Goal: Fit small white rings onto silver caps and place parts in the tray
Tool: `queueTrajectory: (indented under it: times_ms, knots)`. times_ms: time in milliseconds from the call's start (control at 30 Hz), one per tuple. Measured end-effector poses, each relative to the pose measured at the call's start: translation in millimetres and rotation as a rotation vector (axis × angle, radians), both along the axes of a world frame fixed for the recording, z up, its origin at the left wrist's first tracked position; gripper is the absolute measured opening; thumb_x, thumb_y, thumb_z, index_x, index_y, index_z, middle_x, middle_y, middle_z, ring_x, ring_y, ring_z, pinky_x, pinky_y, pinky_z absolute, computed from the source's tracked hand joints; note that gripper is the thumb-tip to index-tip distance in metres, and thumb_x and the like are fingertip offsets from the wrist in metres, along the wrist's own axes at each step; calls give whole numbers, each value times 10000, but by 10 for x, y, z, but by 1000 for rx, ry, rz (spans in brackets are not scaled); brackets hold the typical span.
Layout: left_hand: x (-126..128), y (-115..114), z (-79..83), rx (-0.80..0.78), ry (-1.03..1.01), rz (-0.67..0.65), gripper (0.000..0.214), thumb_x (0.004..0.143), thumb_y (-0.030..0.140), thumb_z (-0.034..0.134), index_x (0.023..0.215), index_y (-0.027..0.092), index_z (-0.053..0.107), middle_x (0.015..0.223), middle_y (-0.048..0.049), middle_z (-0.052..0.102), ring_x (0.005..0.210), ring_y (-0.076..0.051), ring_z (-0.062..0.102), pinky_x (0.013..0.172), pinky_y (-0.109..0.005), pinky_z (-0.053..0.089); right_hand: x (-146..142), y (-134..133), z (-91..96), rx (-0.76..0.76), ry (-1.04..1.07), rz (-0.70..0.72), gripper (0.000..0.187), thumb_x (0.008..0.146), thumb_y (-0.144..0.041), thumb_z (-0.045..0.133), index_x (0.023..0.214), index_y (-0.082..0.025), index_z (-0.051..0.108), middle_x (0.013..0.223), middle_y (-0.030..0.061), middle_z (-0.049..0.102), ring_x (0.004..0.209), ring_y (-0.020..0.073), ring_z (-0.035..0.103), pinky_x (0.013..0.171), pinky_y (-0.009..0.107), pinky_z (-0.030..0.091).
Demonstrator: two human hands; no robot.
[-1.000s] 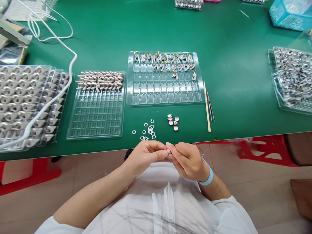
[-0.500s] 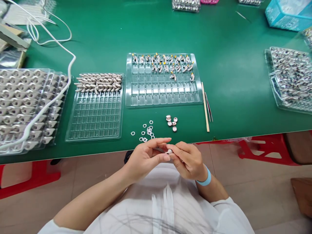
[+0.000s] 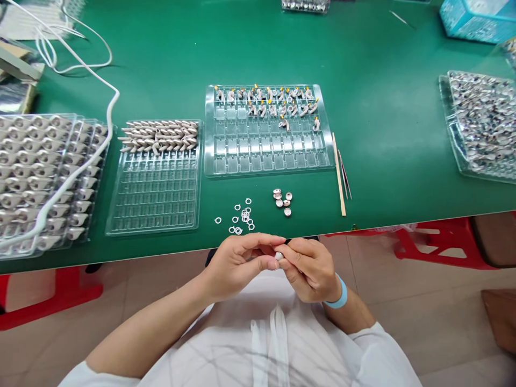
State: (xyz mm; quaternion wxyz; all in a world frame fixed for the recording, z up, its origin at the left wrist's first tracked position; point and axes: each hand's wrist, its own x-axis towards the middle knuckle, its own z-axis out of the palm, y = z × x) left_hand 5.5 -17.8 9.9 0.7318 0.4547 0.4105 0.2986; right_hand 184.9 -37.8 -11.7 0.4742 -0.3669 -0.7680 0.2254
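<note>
My left hand and my right hand meet just below the front edge of the green table, fingers pinched together on a small pale part between them. A blue band is on my right wrist. On the table just above my hands lie several small white rings and several small round caps. Beyond them stands a clear tray with several small beige pieces with yellow tips in its far rows.
A clear tray holding a row of beige shells sits to the left, beside stacked trays crossed by a white cable. A wooden stick and tweezers lie to the right. A tray of shiny parts is at far right.
My hands stay together over the small part, with only slight finger shifts. The view has tilted a little, so the trays appear slightly higher and to the left.
</note>
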Motion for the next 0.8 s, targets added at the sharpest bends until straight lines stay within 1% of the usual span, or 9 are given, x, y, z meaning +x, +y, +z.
queueTrajectory:
  times_ms: [133,300,400,500,633,800]
  knots:
    - [0,-13,8,-59,-12,33,300,744,154,710,1044,158,688,867,-60,724,779,-166,672,725,-280,585,-3,-9,-32,8,-14,1,306,860,-134,492,1159,-157,555,773,53,614,671,140,592,586,261,515]
    - [-12,10,20,-172,-71,17,360,712,128,731,1065,179,687,869,-47,723,793,-157,663,725,-272,575,-1,-12,-69,16,-49,39,351,864,-139,495,1215,-139,507,800,54,610,690,135,598,582,256,524]
    - [-8,27,23,-244,-91,21,345,694,123,744,1033,174,699,851,-44,725,780,-152,658,721,-273,567,-1,-17,-71,16,-41,48,391,854,-120,504,1245,-126,483,789,49,597,696,136,594,580,256,523]
    - [7,39,25,-300,-99,23,299,668,122,765,962,151,717,792,-44,725,723,-140,649,683,-256,555,5,-21,-66,25,-55,51,411,864,-122,475,1275,-125,455,756,34,570,666,132,570,567,259,522]
    - [26,47,39,-314,-92,9,224,652,147,779,867,124,722,744,-50,713,679,-144,641,651,-259,547,20,-22,-60,58,-80,55,424,870,-136,460,1293,-114,437,696,13,514,595,128,512,524,258,502]
    - [34,49,54,-317,-127,5,210,668,125,765,873,141,722,752,-37,717,699,-134,650,675,-246,548,22,-28,-64,47,-90,47,410,880,-152,452,1290,-138,449,680,9,497,571,127,491,505,260,490]
